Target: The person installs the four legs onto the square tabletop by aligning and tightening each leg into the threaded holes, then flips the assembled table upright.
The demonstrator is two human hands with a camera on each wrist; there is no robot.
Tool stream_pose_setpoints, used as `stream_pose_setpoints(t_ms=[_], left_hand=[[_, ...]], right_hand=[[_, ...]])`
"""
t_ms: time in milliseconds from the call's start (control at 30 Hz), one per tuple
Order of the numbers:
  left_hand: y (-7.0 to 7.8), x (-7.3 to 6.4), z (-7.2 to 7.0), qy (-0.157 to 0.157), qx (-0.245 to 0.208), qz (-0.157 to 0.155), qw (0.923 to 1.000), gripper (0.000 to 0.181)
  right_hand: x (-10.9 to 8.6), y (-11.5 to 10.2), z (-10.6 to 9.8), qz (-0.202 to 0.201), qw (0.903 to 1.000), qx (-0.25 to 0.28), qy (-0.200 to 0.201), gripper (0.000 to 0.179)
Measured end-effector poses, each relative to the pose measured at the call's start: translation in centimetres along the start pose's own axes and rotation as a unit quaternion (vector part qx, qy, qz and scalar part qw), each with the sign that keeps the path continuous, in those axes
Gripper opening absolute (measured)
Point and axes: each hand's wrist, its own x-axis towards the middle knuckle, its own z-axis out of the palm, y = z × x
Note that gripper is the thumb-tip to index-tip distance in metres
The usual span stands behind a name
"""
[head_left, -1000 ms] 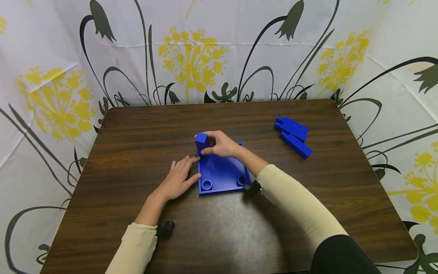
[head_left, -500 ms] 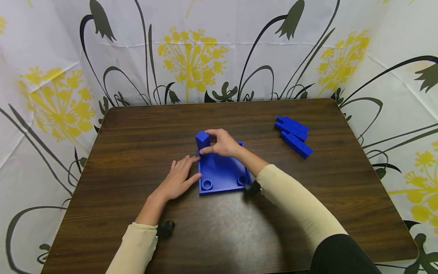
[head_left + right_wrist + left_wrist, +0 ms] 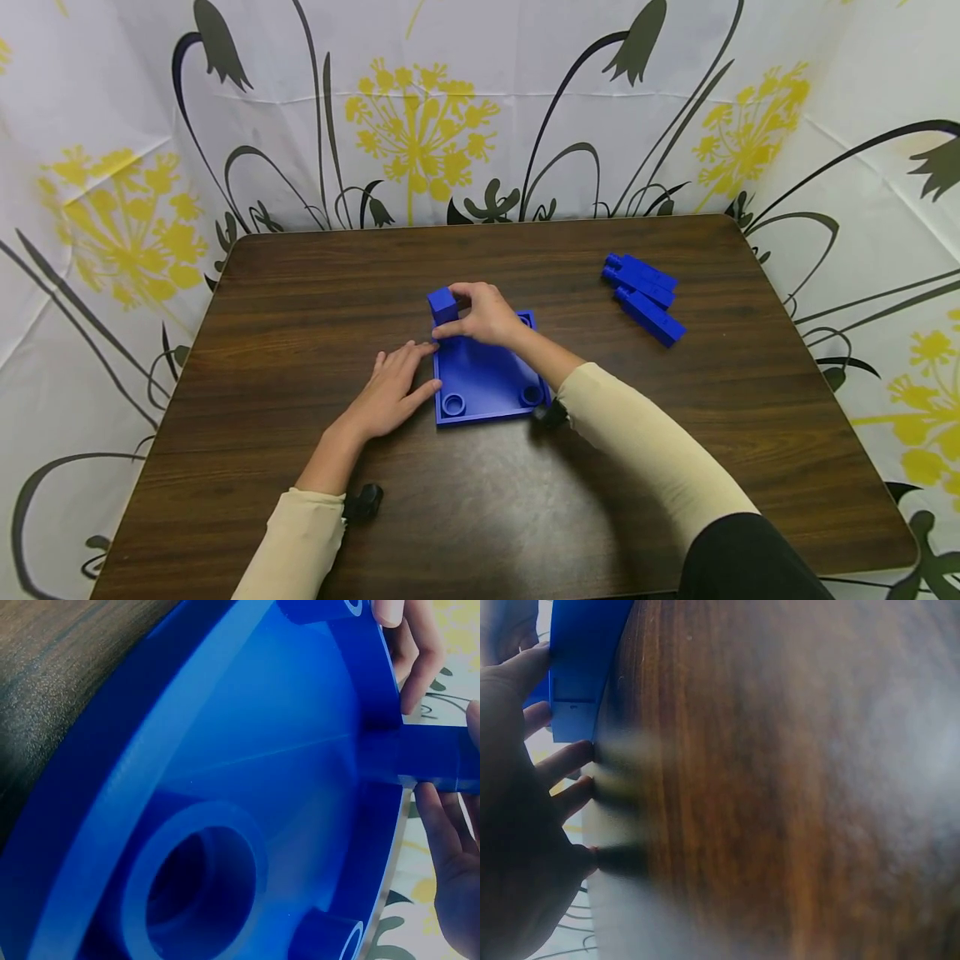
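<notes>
A blue square panel [image 3: 487, 371] with a raised rim lies on the table, round sockets at its corners. At its far left corner stands a blue square-sided leg [image 3: 442, 306], roughly upright. My right hand [image 3: 483, 317] pinches this leg between thumb and fingers. In the right wrist view the leg [image 3: 431, 756] meets the panel at the corner, so the socket under it is hidden; a nearer socket [image 3: 259, 877] is bare. My left hand [image 3: 393, 387] lies flat, its fingers spread, with thumb and fingertips touching the panel's left edge. The left wrist view shows those fingers along the panel's side [image 3: 585, 667].
Several more blue legs [image 3: 648, 317] lie together on the wooden table [image 3: 315, 283], toward the back right, their round pegs pointing left. A floral curtain [image 3: 480, 150] hangs behind the table and along both sides.
The leg's top face has turned within my right hand's grip, and the fingers have shifted slightly around it. My left hand and the panel stay in nearly the same place.
</notes>
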Motion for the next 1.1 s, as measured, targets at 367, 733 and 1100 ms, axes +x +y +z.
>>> stream_pose_setpoints(t_ms=[367, 733, 1100], left_hand=[[-0.08, -0.08, 0.02, -0.003, 0.006, -0.004, 1.0000, 0.061], [0.13, -0.01, 0.01, -0.007, 0.005, -0.006, 0.9999, 0.061], [-0.16, 0.04, 0.09, -0.001, 0.001, 0.006, 1.0000, 0.059]], right_hand=[[-0.04, -0.05, 0.81, 0.023, 0.9989, -0.029, 0.030, 0.047], [-0.13, -0.36, 0.69, 0.038, 0.9982, -0.040, 0.025, 0.048], [-0.17, -0.22, -0.11, -0.004, 0.9993, -0.028, -0.023, 0.056]])
